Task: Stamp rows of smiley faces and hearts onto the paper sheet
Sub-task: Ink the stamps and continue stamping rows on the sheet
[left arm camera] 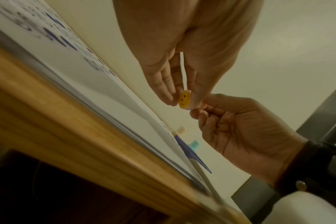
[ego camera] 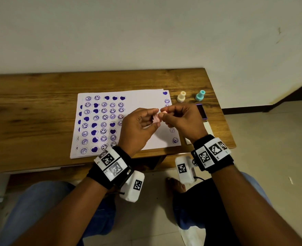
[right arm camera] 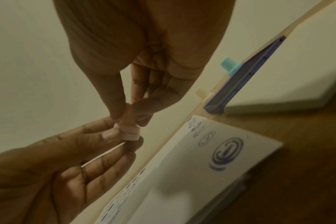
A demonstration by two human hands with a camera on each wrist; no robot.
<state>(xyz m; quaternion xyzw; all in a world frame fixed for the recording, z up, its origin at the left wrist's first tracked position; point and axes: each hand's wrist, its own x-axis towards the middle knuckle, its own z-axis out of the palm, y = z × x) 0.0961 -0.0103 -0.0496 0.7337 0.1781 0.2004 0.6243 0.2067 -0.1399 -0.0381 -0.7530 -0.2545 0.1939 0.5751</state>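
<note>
A small pink stamp (ego camera: 156, 118) is held above the white paper sheet (ego camera: 146, 97) by both hands. My left hand (ego camera: 156, 117) pinches its wide base (right arm camera: 130, 133) between thumb and fingers. My right hand (ego camera: 163, 113) pinches the narrow handle end between thumb and forefinger. In the left wrist view a yellow smiley disc (left arm camera: 184, 99) shows on the stamp's end. The left part of the sheet carries rows of purple smileys and hearts (ego camera: 103, 121). A few more prints (ego camera: 175, 140) run down its right edge.
A cream stamp (ego camera: 181, 96) and a teal stamp (ego camera: 200, 95) stand upright beyond the sheet's right corner. A purple ink pad (ego camera: 201, 111) lies open just right of my right hand, with a white card (ego camera: 208, 128) in front of it. The wooden table's edge (ego camera: 224, 110) is close on the right.
</note>
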